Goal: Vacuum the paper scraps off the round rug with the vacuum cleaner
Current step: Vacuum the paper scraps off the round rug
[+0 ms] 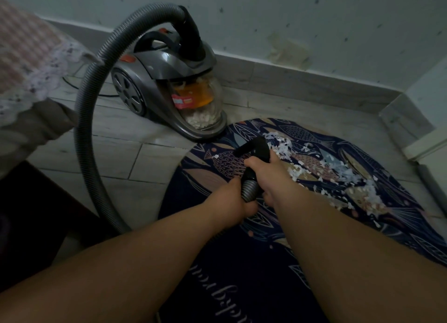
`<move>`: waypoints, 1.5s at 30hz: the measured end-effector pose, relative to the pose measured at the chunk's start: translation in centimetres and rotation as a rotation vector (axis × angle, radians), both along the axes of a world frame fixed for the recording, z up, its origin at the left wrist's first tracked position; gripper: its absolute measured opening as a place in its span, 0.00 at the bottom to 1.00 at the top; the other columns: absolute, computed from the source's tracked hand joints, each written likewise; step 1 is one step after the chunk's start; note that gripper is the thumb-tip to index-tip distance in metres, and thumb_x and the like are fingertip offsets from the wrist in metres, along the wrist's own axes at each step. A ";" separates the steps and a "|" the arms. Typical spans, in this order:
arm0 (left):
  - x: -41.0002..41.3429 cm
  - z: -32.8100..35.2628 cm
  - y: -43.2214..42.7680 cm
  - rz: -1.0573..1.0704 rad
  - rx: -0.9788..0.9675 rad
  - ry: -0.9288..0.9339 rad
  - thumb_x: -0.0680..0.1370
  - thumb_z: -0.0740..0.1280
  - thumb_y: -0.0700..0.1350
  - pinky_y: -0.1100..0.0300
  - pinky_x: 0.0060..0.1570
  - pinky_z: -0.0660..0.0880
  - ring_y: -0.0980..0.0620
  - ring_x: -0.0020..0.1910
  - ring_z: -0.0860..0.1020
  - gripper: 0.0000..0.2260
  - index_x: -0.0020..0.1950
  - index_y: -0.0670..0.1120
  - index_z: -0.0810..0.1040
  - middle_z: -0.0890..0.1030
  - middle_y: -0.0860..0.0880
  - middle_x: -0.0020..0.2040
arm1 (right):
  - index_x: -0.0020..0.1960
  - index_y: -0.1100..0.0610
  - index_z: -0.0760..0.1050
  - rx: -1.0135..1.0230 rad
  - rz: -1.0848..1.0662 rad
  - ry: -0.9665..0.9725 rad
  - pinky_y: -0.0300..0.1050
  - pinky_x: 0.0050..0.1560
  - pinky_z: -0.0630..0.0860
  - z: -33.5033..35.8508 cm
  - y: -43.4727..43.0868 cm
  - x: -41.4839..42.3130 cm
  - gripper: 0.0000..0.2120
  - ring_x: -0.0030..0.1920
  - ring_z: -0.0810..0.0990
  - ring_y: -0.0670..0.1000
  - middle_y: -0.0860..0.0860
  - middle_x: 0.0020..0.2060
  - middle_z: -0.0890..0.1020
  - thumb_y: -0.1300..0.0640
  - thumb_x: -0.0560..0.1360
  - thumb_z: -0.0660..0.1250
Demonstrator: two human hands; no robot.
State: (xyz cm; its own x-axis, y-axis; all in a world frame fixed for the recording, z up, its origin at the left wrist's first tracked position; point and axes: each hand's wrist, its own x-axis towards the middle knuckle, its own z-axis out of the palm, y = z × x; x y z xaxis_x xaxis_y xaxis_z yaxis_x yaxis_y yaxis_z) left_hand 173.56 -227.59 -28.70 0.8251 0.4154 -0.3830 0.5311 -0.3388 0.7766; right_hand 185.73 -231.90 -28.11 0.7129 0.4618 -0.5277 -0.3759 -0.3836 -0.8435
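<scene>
Both hands are gripping the working end of the hose over the middle of the round rug. The left hand is holding the ribbed grey section, its fingers curling round it and lying close together. The right hand, just beyond it, is wrapping round the black handle; whether its fingertips are meeting underneath cannot be told. The handle's curved black tip is pointing away from the person, just beside the near-left edge of the paper scraps.

The scraps – white and pale blue – are lying in a band across the far-right part of the rug, running from the handle toward the right edge.

The vacuum cleaner is standing on the tiled floor at the far left, its front touching the rug's far rim. Its clear dust bin is holding white scraps. The hose is arching from the machine's top, down the left side, and passing behind the left forearm. A checked cloth is hanging at the far left.
</scene>
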 end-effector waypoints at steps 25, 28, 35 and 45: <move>-3.3 1.6 -1.1 -0.046 -0.020 0.003 0.75 0.68 0.46 0.59 0.34 0.77 0.52 0.33 0.77 0.17 0.59 0.44 0.67 0.77 0.47 0.46 | 0.77 0.46 0.61 -0.003 -0.025 0.064 0.48 0.35 0.79 0.0 -1.7 -2.9 0.36 0.48 0.81 0.59 0.59 0.58 0.78 0.57 0.73 0.71; -2.9 1.5 -2.1 -0.098 -0.050 -0.002 0.75 0.68 0.46 0.58 0.34 0.77 0.51 0.34 0.78 0.15 0.57 0.45 0.67 0.77 0.48 0.46 | 0.74 0.44 0.65 0.000 -0.088 0.059 0.49 0.37 0.80 0.2 -3.3 -2.9 0.32 0.49 0.81 0.60 0.58 0.56 0.79 0.59 0.74 0.71; -1.5 1.5 -5.5 -0.210 -0.024 0.018 0.75 0.68 0.46 0.65 0.27 0.73 0.53 0.32 0.78 0.16 0.57 0.46 0.65 0.77 0.46 0.49 | 0.76 0.45 0.61 -0.011 -0.165 0.076 0.54 0.45 0.80 0.4 -8.1 -2.1 0.32 0.51 0.79 0.60 0.58 0.57 0.77 0.58 0.77 0.69; 0.7 1.7 -12.6 -0.448 0.153 0.087 0.76 0.68 0.49 0.59 0.42 0.75 0.47 0.44 0.80 0.20 0.62 0.42 0.66 0.78 0.43 0.52 | 0.79 0.41 0.53 -0.082 -0.293 0.108 0.62 0.54 0.79 0.2 -16.5 -1.1 0.40 0.57 0.77 0.64 0.57 0.69 0.71 0.54 0.75 0.71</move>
State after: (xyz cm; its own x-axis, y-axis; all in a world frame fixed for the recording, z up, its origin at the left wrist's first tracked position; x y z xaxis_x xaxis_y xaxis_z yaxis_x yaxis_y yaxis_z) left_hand 174.26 -240.17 -27.00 0.9033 0.0837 -0.4208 0.3678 -0.6561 0.6590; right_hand 184.58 -248.39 -27.87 0.7473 0.1980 -0.6343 -0.5657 -0.3111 -0.7637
